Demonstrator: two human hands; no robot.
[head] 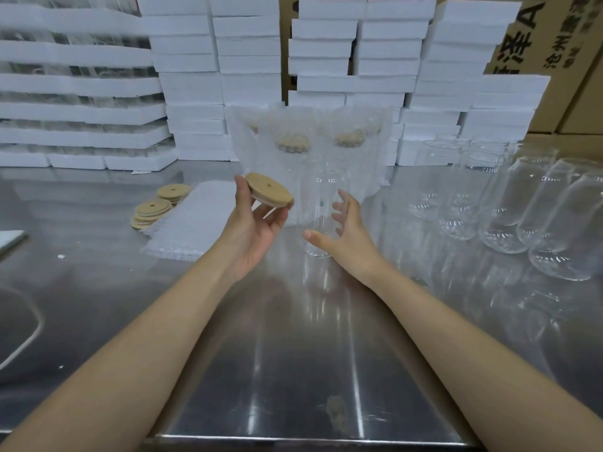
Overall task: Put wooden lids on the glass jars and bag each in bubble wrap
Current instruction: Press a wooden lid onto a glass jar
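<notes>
My left hand (253, 230) holds a round wooden lid (268, 190) with a small centre hole, tilted, palm up, above the steel table. An upright clear glass jar (321, 210) with no lid stands just right of it. My right hand (347, 228) is spread beside that jar, fingers apart, holding nothing; I cannot tell if it touches the glass. Several more wooden lids (156, 207) lie in small stacks at the left, next to a flat pile of bubble wrap bags (195, 220). Behind the jar stand several bagged, lidded jars (310, 145).
Several bare glass jars (509, 203) crowd the right side of the steel table (293, 353). White foam trays (195, 76) are stacked along the back, with cardboard boxes (554, 44) behind. The table's front edge runs just below my forearms.
</notes>
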